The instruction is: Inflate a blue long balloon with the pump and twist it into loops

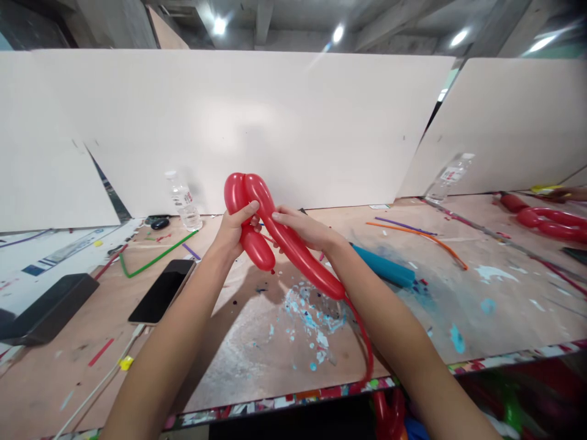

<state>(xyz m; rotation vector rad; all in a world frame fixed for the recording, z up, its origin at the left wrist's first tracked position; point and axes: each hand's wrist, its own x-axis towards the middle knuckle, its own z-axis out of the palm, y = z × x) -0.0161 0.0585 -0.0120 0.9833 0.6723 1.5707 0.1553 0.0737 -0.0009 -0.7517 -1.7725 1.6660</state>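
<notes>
A long red modelling balloon (305, 256) is bent over at its top, with a short knotted end pointing down and an uninflated tail hanging past the table's front edge. My left hand (238, 226) is closed around the short, folded side, its thumb across the balloon. My right hand (302, 227) grips the longer side a little below the fold, fingers wrapped behind it. Both hands hold the balloon above the table, and some fingertips are hidden behind it.
A phone (162, 291) with a cable and a black box (50, 308) lie left. Water bottles (183, 201) stand by the white panel (275, 122). A blue tube (384, 266) lies right. At far right, another person's hand (571, 194) is near red balloons (550, 220).
</notes>
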